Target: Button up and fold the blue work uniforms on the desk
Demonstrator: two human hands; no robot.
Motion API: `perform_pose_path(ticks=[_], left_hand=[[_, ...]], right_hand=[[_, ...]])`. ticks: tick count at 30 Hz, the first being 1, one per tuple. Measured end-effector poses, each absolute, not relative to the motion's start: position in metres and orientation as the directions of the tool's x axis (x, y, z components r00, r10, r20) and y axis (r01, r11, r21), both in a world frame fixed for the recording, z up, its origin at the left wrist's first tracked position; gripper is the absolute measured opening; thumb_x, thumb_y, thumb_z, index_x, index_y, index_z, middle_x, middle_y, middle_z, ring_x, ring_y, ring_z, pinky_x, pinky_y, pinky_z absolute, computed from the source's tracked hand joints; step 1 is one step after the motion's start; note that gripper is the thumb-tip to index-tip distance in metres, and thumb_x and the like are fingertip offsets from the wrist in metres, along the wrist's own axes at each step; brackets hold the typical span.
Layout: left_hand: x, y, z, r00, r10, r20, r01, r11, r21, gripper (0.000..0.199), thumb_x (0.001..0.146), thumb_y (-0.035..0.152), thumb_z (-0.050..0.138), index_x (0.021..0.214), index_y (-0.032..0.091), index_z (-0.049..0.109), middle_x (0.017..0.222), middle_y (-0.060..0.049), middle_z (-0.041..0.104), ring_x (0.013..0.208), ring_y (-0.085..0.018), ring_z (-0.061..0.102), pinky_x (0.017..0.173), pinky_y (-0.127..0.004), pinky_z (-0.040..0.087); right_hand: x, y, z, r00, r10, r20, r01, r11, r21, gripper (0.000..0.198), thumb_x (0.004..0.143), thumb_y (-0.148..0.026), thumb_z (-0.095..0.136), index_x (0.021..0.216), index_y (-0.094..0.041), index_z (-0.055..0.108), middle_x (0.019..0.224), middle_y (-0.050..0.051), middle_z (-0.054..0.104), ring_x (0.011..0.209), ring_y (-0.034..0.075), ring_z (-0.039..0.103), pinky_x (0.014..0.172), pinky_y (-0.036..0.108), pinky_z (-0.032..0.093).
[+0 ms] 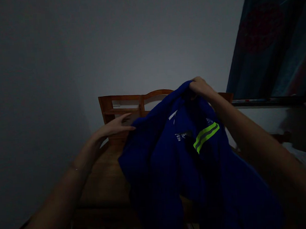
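A blue jacket (160, 151) with a yellow-green reflective stripe and white lettering hangs in front of me in loose folds. My right hand (199, 86) is closed on its upper edge and holds it up. To the left, my left hand (119, 124) is open, thumb and fingers apart, its thumb tip close to the jacket's left edge; whether it touches the cloth I cannot tell. The lower part of the jacket falls into deep shadow over the front of the wooden desk (105, 178).
Behind the jacket, a wooden shelf unit (122, 111) stands on the desk against a pale wall (139, 43). A dark curtain (262, 54) with a red round pattern hangs at the upper right. White cloth (301, 158) lies at the right edge. The room is dim.
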State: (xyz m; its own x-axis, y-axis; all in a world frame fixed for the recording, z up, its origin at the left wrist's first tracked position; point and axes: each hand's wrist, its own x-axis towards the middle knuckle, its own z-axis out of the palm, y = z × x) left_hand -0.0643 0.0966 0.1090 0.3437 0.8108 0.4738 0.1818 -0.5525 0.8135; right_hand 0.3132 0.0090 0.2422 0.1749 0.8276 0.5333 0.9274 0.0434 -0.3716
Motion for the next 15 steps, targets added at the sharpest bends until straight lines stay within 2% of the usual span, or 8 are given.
perform_pose_path(ticks=[2, 4, 6, 8, 10, 12, 15], left_hand=[[-0.017, 0.074, 0.104, 0.462, 0.742, 0.486, 0.169, -0.611, 0.773, 0.080, 0.054, 0.021, 0.079, 0.128, 0.023, 0.048, 0.125, -0.012, 0.055, 0.116, -0.026, 0.051, 0.094, -0.037, 0.042], [0.029, 0.053, 0.107, 0.526, 0.627, 0.574, 0.069, -0.705, 0.706, 0.083, 0.060, 0.026, 0.074, 0.135, 0.023, 0.039, 0.130, -0.011, 0.052, 0.116, -0.023, 0.051, 0.095, -0.036, 0.042], [0.066, 0.041, 0.117, 0.562, 0.521, 0.642, -0.007, -0.774, 0.633, 0.068, 0.064, 0.028, 0.068, 0.128, 0.017, 0.047, 0.120, -0.010, 0.059, 0.105, -0.022, 0.056, 0.091, -0.034, 0.045], [0.088, 0.037, 0.130, 0.551, 0.503, 0.666, 0.016, -0.804, 0.594, 0.047, 0.069, 0.032, 0.061, 0.111, 0.011, 0.060, 0.101, -0.009, 0.066, 0.092, -0.022, 0.060, 0.084, -0.034, 0.048], [0.093, 0.038, 0.143, 0.502, 0.557, 0.662, 0.129, -0.805, 0.579, 0.035, 0.074, 0.034, 0.052, 0.094, 0.008, 0.065, 0.087, -0.009, 0.067, 0.083, -0.023, 0.061, 0.077, -0.034, 0.049], [0.085, 0.040, 0.159, 0.414, 0.617, 0.669, 0.333, -0.787, 0.520, 0.031, 0.076, 0.032, 0.047, 0.084, 0.009, 0.066, 0.081, -0.010, 0.067, 0.080, -0.024, 0.061, 0.074, -0.033, 0.048], [0.062, 0.044, 0.190, 0.275, 0.618, 0.736, 0.666, -0.675, 0.317, 0.026, 0.075, 0.026, 0.047, 0.079, 0.009, 0.066, 0.078, -0.015, 0.066, 0.083, -0.026, 0.062, 0.077, -0.035, 0.046]], right_hand=[[0.291, -0.005, 0.263, 0.133, 0.763, 0.632, 0.913, 0.154, -0.377, 0.044, 0.081, -0.016, 0.026, 0.084, 0.013, 0.059, 0.079, 0.018, 0.062, 0.077, 0.020, 0.064, 0.073, 0.031, 0.048], [0.268, -0.020, 0.275, 0.070, 0.674, 0.736, 0.918, 0.245, -0.311, 0.026, 0.076, -0.018, 0.043, 0.077, 0.000, 0.063, 0.068, 0.012, 0.062, 0.070, 0.022, 0.062, 0.069, 0.035, 0.051], [0.253, -0.034, 0.283, 0.009, 0.621, 0.783, 0.927, 0.288, -0.239, 0.022, 0.076, -0.017, 0.045, 0.073, -0.005, 0.063, 0.063, 0.009, 0.059, 0.069, 0.022, 0.061, 0.069, 0.036, 0.051], [0.250, -0.048, 0.290, -0.052, 0.625, 0.779, 0.936, 0.303, -0.180, 0.025, 0.079, -0.017, 0.043, 0.073, -0.004, 0.063, 0.064, 0.008, 0.058, 0.068, 0.021, 0.060, 0.069, 0.035, 0.050], [0.260, -0.060, 0.295, -0.135, 0.622, 0.771, 0.954, 0.292, -0.068, 0.023, 0.078, -0.015, 0.044, 0.079, -0.004, 0.064, 0.070, 0.007, 0.060, 0.073, 0.020, 0.061, 0.073, 0.035, 0.049], [0.280, -0.068, 0.298, -0.202, 0.643, 0.739, 0.975, 0.206, 0.087, 0.019, 0.075, -0.013, 0.053, 0.086, -0.005, 0.066, 0.076, 0.006, 0.062, 0.081, 0.021, 0.061, 0.078, 0.036, 0.047], [0.311, -0.070, 0.298, -0.128, 0.797, 0.591, 0.971, -0.021, 0.239, 0.017, 0.068, -0.015, 0.066, 0.082, -0.005, 0.067, 0.076, 0.008, 0.065, 0.084, 0.024, 0.062, 0.079, 0.041, 0.047]])
